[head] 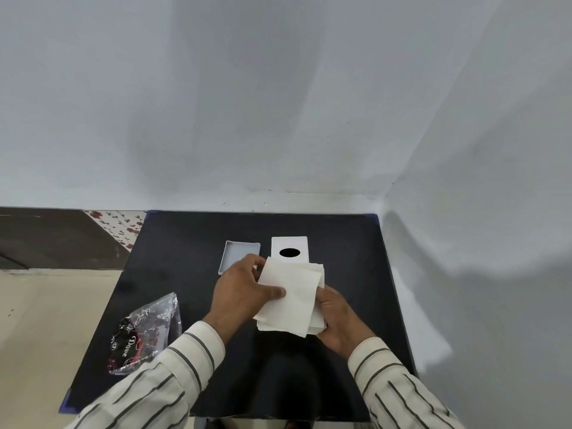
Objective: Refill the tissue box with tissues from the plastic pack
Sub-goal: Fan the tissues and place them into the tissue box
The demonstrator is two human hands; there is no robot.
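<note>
A stack of white tissues (294, 297) is held above the middle of the black table (192, 243). My left hand (241, 292) grips its left side, thumb lying across the top sheet. My right hand (335, 317) holds the stack from below at its right edge. Just behind the tissues lies the white tissue box lid (290, 247) with a dark oval hole. To its left sits the shallow open box base (240, 253), grey inside. The crumpled clear plastic pack (144, 331) with red and black print lies on the table's front left.
Pale walls meet in a corner behind and to the right of the table. A floral-patterned surface (119, 224) and a dark brown one (55, 236) lie to the left, beyond the table's edge.
</note>
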